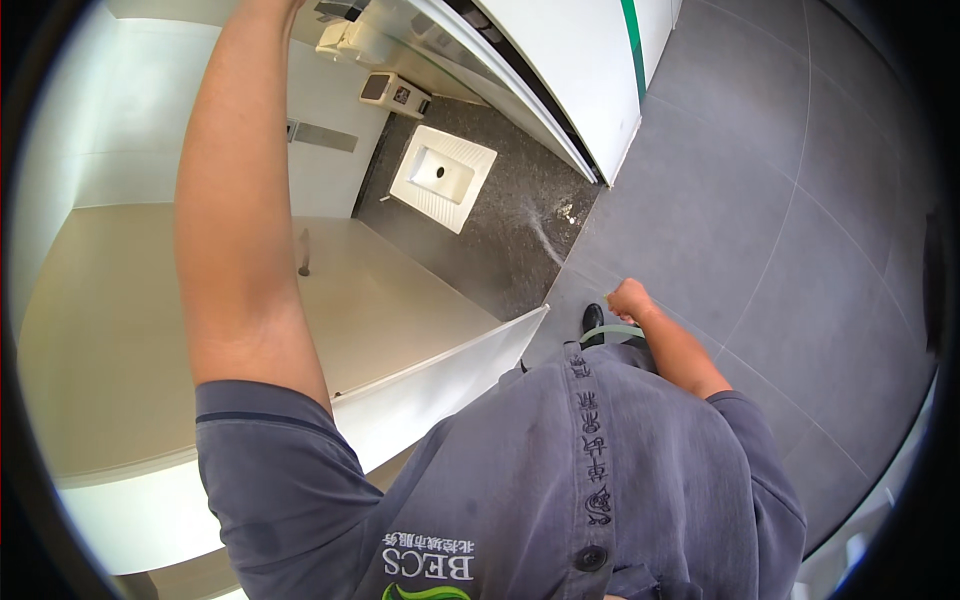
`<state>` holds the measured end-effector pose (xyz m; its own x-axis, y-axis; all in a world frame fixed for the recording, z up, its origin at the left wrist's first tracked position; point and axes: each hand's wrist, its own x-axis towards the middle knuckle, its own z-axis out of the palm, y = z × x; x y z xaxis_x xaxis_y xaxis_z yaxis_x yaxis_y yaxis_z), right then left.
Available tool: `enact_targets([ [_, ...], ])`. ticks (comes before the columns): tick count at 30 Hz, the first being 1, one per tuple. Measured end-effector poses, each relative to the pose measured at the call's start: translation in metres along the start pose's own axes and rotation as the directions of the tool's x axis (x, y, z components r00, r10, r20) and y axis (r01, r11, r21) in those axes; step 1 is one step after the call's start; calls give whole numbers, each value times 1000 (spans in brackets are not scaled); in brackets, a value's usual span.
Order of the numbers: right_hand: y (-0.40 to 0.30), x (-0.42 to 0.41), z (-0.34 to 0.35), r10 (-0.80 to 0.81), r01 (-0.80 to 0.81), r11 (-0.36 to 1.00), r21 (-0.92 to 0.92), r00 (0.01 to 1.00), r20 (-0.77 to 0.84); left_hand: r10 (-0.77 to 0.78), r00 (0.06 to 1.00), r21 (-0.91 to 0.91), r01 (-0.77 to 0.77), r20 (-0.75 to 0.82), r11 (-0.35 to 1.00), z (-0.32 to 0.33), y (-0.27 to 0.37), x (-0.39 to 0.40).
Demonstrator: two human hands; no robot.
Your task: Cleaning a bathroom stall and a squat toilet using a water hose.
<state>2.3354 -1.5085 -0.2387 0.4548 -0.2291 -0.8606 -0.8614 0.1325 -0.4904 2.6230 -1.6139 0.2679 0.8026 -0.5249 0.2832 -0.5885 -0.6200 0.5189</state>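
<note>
My left arm reaches up past the top edge of the picture, so the left hand is out of view. At centre right, my right hand (630, 300) is closed round what looks like the end of a pale green hose (613, 328), mostly hidden by the fingers. The hose curves beside my black shoe (592, 319). A streak of water (544, 236) crosses the dark stall floor (517, 270) in front of that hand. Further in, a white ceramic squat toilet (442, 178) is set in the floor. Small pale bits (568, 214) lie near the stall's threshold.
A beige partition (405, 300) with a hook stands left of the toilet. A pale lidded bin (394, 94) is by the back wall. The white stall door or panel (570, 67) rises at upper right. Grey floor tiles (720, 187) extend to the right.
</note>
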Motion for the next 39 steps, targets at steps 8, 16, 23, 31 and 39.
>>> enact_targets([
  [8, -6, -10, -7, -146, 132, 985, -111, 981, -127, 19, 998, 5, -19, -56, 1000, -2, -8, 11],
  [16, -73, -50, 43, -523, 546, 802, -241, 838, 158, 71, 997, -5, -71, -35, 997, -4, -14, 16],
  [23, -130, -66, 80, -686, 698, 667, -259, 712, 150, 75, 997, -12, -75, -37, 997, -3, -12, 8],
  [31, -161, -69, 94, -626, 638, 770, 7, 754, 199, 74, 997, 19, -74, -2, 997, -4, -13, 8],
  [39, -165, -70, 104, -575, 568, 816, 103, 783, 237, 59, 998, 2, -59, 10, 998, -3, -14, 7],
])
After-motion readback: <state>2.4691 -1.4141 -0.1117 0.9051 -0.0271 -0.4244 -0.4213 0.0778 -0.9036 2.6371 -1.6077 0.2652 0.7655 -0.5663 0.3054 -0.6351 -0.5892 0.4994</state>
